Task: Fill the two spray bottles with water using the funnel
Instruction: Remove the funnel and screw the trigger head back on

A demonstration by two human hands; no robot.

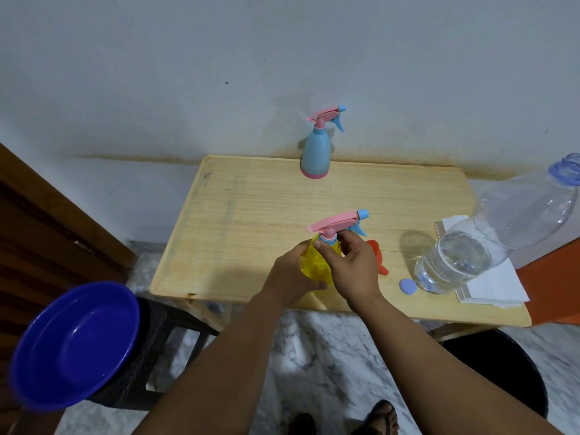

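I see the left hand (290,277) wrapped round the yellow spray bottle (314,262) at the table's (238,215) near edge; the right hand (351,268) pinches its collar. The hands hide most of the orange funnel (376,255). The blue spray bottle (316,152) stands far. The water bottle (489,240) is cut off on the right.

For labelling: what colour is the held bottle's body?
Yellow, clearest in the head view.

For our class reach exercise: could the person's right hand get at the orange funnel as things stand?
Probably yes, once freed. The right hand grips the yellow spray bottle's collar, and the orange funnel lies just beyond it on the table, with nothing between them.
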